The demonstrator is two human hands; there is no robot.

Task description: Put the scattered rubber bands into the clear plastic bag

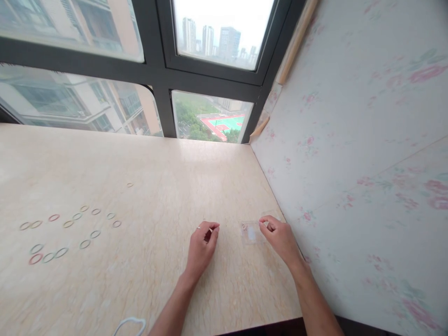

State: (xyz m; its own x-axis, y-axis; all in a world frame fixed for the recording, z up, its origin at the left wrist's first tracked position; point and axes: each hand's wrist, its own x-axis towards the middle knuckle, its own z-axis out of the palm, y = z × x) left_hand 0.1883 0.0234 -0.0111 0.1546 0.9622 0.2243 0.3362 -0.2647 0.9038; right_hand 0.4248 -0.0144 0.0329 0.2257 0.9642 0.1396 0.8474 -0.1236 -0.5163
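On the pale marbled ledge lies a small clear plastic case (pixel 250 234), with a tiny ring-like item at its upper left and a whitish patch inside. My right hand (pixel 280 237) is over the case's right part, thumb and fingertips pinched together; whatever is between them is too small to make out. To the left of the case, my left hand (pixel 202 246) hovers or rests low with its fingers curled into a pinch. A thin light band shows on one of its fingers. I cannot see what, if anything, that pinch holds.
Several thin coloured rings (pixel 68 224) lie spread on the left of the ledge (pixel 157 196). One single ring (pixel 129 185) sits farther back. A white cord loop (pixel 131 320) is at the front edge. A floral-papered wall (pixel 350 163) bounds the right, a dark-framed window (pixel 206 78) the back.
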